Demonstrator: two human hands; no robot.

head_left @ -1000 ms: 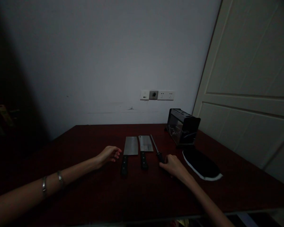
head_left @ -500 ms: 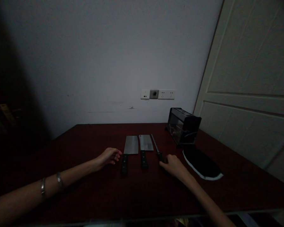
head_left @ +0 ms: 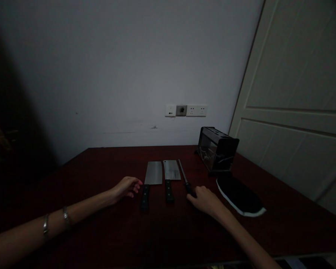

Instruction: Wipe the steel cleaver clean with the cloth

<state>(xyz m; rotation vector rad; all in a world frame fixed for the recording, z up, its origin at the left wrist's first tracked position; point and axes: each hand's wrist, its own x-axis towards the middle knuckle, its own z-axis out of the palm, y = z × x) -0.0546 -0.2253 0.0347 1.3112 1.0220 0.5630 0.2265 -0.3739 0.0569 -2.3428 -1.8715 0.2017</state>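
Observation:
Two cleavers lie side by side on the dark red table, blades pointing away from me: the left cleaver (head_left: 154, 173) and the right cleaver (head_left: 172, 170), both with black riveted handles. To their right lies a thin sharpening steel (head_left: 183, 171) with a black handle. My right hand (head_left: 203, 198) is closed round the lower end of that handle, and the steel still rests on the table. My left hand (head_left: 128, 186) holds nothing; its fingers are loosely curled and apart, just left of the left cleaver's handle.
A black knife block (head_left: 225, 153) with clear sides stands at the back right. In front of it lies a black pad with a white edge (head_left: 240, 196). Wall sockets (head_left: 196, 110) are set in the wall behind the table (head_left: 114, 239); a panelled door (head_left: 294, 112) stands on the right.
My right hand has come slightly nearer to me along the steel's handle, and more of the handle shows. My left hand stays beside the left cleaver. The view has shifted a little.

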